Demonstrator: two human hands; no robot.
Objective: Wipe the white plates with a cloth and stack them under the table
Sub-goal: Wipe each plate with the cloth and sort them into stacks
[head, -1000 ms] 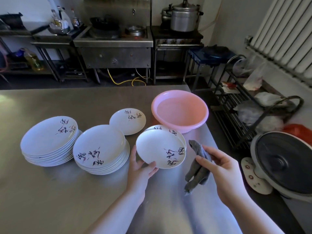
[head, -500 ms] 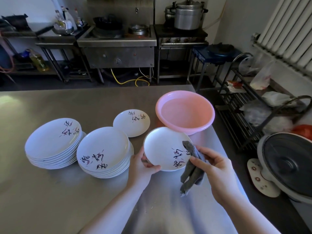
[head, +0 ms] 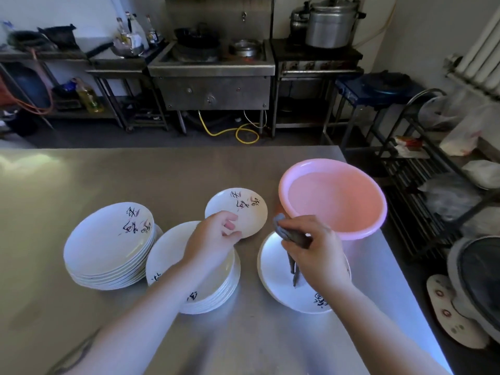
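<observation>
Two stacks of white plates with dark brush marks stand on the steel table (head: 81,174): a left stack (head: 108,244) and a middle stack (head: 213,290). Behind the middle stack lies a small single plate (head: 249,209), and my left hand (head: 213,239) grips its near rim with thumb and fingers. A further white plate (head: 276,274) lies flat on the table at the right. My right hand (head: 316,253) hovers over that plate, closed on a grey cloth (head: 289,234) that hangs down onto it.
A pink basin (head: 335,196) sits just behind my right hand, near the table's right edge. Right of the table are a black wire rack (head: 405,185) with bags and a round appliance (head: 476,280) on the floor. A stove and counters line the back wall.
The plate my left hand held is now lying on the table at the right. My left hand has moved back and left to the small single plate and taken its rim. The cloth stays in my right hand.
</observation>
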